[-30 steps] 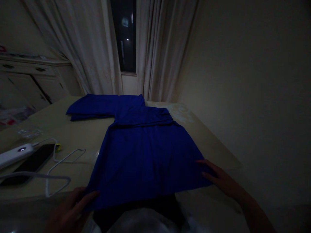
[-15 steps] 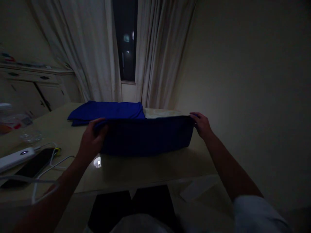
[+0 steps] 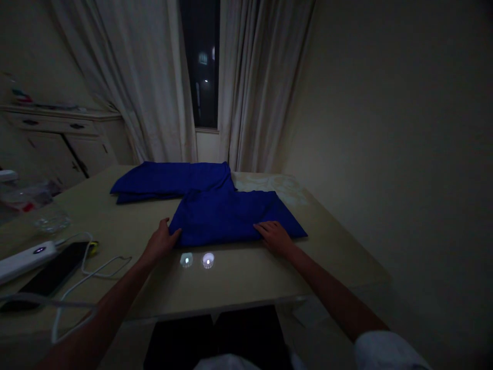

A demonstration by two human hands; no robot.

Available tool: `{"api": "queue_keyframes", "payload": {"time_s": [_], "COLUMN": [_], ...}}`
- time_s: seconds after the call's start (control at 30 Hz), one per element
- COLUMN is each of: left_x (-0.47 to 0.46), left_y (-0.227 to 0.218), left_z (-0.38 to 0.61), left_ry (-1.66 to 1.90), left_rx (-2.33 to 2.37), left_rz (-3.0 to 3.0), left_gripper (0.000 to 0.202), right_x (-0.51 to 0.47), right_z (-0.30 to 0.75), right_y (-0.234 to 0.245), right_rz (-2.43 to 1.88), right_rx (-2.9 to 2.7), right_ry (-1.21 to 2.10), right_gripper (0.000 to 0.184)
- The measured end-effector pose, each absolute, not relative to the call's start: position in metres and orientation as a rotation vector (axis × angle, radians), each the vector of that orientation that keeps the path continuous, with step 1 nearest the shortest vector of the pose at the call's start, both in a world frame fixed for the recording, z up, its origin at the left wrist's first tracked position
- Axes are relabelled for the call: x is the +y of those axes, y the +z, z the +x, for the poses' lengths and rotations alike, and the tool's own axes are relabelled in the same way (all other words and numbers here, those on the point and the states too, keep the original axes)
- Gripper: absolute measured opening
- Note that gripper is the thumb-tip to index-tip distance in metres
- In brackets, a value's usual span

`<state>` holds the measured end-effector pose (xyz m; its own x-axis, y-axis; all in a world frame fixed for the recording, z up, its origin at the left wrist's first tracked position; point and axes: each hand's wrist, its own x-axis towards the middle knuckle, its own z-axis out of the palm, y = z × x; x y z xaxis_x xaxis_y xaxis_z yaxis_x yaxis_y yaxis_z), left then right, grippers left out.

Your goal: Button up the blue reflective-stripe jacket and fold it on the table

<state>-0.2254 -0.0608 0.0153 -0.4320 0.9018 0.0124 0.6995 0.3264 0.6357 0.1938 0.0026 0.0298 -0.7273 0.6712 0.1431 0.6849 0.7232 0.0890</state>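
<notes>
White fabric of a sleeve (image 3: 385,350) shows nearest, at the bottom right, on the person's right arm. Both bare forearms reach out over a pale table (image 3: 246,282) whose glossy top mirrors two small lights. The left hand (image 3: 158,242) lies open and flat on the table, thumb against the near left corner of a blue garment (image 3: 227,216); it grasps nothing. The right hand (image 3: 275,236) rests palm down on the garment's near edge, fingers spread and pressing the cloth flat.

The garment lies folded in the middle of the table, with one long part stretching away to the far left. Well to the left of it sit a looping white cable (image 3: 102,261), a dark phone (image 3: 48,264) and a white power bank (image 3: 23,255) with a small lit dot; a glass dish (image 3: 52,222) stands behind them. Farther off, beyond the table, a pale cabinet (image 3: 57,139) lines the left wall, and light curtains (image 3: 154,82) hang at either side of a dark window (image 3: 204,67).
</notes>
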Motion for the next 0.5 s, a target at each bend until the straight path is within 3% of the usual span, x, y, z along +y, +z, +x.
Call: {"api": "queue_keyframes", "payload": {"time_s": [0.07, 0.17, 0.3, 0.37, 0.5], "left_x": [-0.074, -0.123, -0.207, -0.228, -0.209], "left_y": [0.015, 0.009, 0.007, 0.017, 0.038], "left_z": [-0.205, -0.157, -0.098, -0.086, -0.087], "left_ry": [0.853, 0.974, 0.557, 0.488, 0.648], "left_rx": [2.155, 1.721, 0.993, 0.986, 1.166], "left_rz": [1.422, 1.406, 1.584, 1.665, 1.773], "left_gripper": [0.074, 0.076, 0.063, 0.049, 0.038], "right_x": [0.011, 0.031, 0.048, 0.04, -0.015], "right_z": [0.202, 0.248, 0.33, 0.345, 0.302], "right_y": [0.034, 0.046, 0.065, 0.071, 0.062], "right_rz": [-1.192, -1.409, -1.984, -2.015, -1.676], "right_rx": [-2.88, -2.825, -2.229, -2.043, -2.255], "right_ry": [-0.287, -0.332, -0.396, -0.339, -0.017], "right_gripper": [0.036, 0.034, 0.051, 0.056, 0.054]}}
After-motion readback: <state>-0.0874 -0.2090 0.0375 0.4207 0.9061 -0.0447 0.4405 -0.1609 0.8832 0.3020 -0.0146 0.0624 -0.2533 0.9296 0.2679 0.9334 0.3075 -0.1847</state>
